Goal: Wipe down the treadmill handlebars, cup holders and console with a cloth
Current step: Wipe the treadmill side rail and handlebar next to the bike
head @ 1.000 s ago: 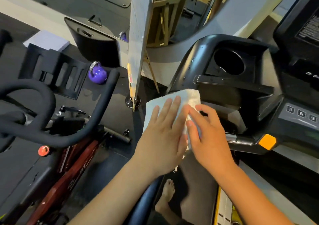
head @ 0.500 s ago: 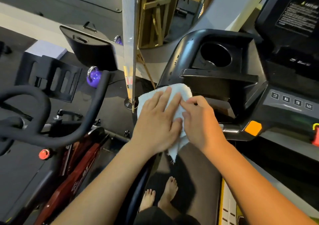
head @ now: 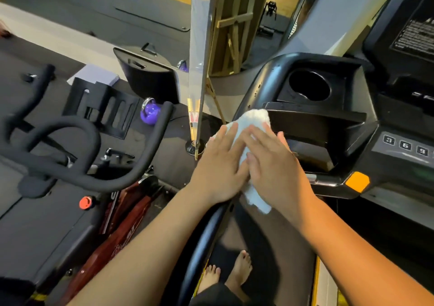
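Position of cloth: the white cloth (head: 253, 118) lies over the left front edge of the treadmill console (head: 352, 127), where the black handlebar (head: 203, 240) rises to meet the housing. Its upper end touches the corner of the tray below the cup holder (head: 309, 85). Its lower end hangs free beneath the right wrist.

Left grip (head: 220, 167): flat on the cloth, fingers extended and slightly spread, pointing toward the console. It presses down and encloses nothing.

Right grip (head: 277, 165): flat on the cloth just beside the left grip, fingers extended and overlapping the left fingertips. It presses down and encloses nothing.

Adjacent items: speed keys (head: 405, 146) marked 3, 6 and 9 sit on the panel to the right, with an orange button (head: 357, 181) on the corner nearest the person. An exercise bike (head: 89, 141) stands to the left, with a purple kettlebell (head: 150, 115) on the floor beyond it. Bare feet (head: 234, 273) stand on the treadmill belt.
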The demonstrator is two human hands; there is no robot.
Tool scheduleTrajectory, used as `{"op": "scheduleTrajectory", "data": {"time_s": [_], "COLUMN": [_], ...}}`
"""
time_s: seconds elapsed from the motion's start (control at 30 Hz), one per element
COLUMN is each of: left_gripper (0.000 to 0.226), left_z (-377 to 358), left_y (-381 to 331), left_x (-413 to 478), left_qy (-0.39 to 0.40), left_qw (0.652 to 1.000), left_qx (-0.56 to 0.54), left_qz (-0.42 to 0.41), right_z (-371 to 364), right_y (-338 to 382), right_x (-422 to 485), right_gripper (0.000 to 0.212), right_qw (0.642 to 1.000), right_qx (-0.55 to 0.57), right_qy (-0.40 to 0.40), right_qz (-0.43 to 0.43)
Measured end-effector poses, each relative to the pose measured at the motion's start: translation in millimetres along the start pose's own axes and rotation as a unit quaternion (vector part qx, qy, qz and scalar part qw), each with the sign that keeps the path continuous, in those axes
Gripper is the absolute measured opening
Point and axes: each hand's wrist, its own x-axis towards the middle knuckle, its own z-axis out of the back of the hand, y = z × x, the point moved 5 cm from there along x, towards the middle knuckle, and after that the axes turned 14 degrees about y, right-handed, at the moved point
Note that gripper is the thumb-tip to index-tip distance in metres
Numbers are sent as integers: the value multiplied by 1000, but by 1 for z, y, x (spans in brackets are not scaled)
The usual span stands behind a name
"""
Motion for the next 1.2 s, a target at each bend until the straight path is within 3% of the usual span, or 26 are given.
{"op": "scheduleTrajectory", "data": {"time_s": [0.07,0.1,0.23,0.33,0.43,0.53,0.6,0.67,0.83,0.97,1.03,1.2], "left_gripper": [67,68,68,69,71,50,53,55,70,73,71,63], "left_z": [-8,-12,-6,-3,-7,-6,-10,-23,-43,-30,-29,-32], "left_y": [-8,-9,-9,19,43,52,61,70,70,35,30,72], "left_x": [-23,-32,-46,-33,-18,-14,-20,-32,-69,-86,-81,-53], "left_qy": [-8,-11,-71,-55,15,67,96,101,130,95,96,130], "left_qw": [999,999,996,982,949,895,841,814,883,951,943,863], "left_qx": [32,36,-12,-181,-311,-440,-532,-571,-448,-290,-316,-485], "left_qz": [-26,-30,-56,-9,46,17,9,24,54,49,47,54], "right_z": [-16,-19,-7,-3,-16,-33,-37,-38,-35,-26,-22,-34], "right_y": [5,3,14,28,40,38,38,39,56,52,48,64], "right_x": [-1,-2,2,-1,0,9,15,16,-11,-26,-17,37], "right_gripper": [55,53,53,54,48,57,58,56,53,54,53,49], "right_qw": [979,974,991,995,989,995,996,996,994,991,991,985], "right_qx": [-183,-196,-75,78,132,42,-6,-21,9,44,32,-110], "right_qy": [85,112,105,63,61,81,82,91,102,98,108,129], "right_qz": [10,-11,-16,17,39,45,29,10,-33,-74,-79,-42]}}
